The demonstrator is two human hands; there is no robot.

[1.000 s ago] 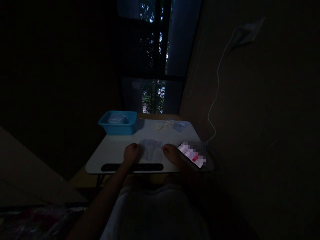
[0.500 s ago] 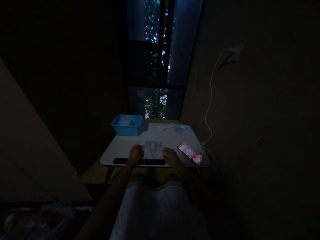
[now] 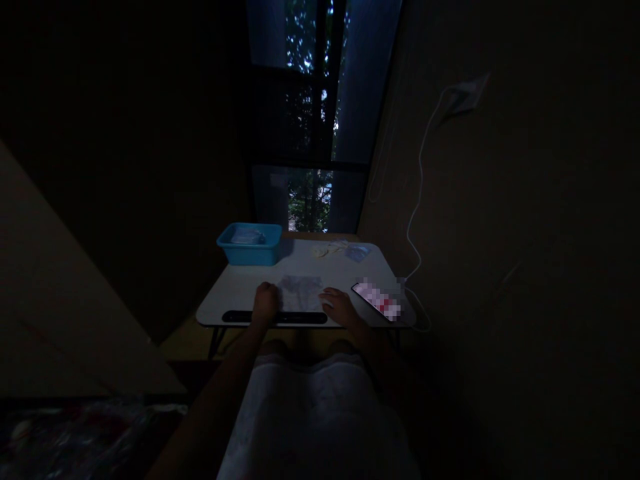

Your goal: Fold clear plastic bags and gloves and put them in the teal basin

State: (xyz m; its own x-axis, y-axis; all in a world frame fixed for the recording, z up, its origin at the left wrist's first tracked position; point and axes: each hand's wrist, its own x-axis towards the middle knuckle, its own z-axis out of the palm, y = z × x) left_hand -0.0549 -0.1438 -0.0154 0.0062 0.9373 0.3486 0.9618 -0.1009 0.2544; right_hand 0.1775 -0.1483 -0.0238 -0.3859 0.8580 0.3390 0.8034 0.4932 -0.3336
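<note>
A thin, see-through plastic bag (image 3: 301, 295) lies flat on the near middle of the white counter (image 3: 240, 287). The left hand (image 3: 266, 303) is curled at the bag's left edge, and I cannot tell if it pinches it; the right hand (image 3: 338, 306) is loose, fingers apart, by the right edge. A blue plastic tub (image 3: 254, 255) sits far left.

Left forearm (image 3: 225, 377) angles up from the bottom left, left grip (image 3: 265, 300) curled knuckles-up near center, fingertips too dark to make out. Right grip (image 3: 338, 306), right of center, points left, fingers loosely bent, thumb slightly apart tbh.
</note>
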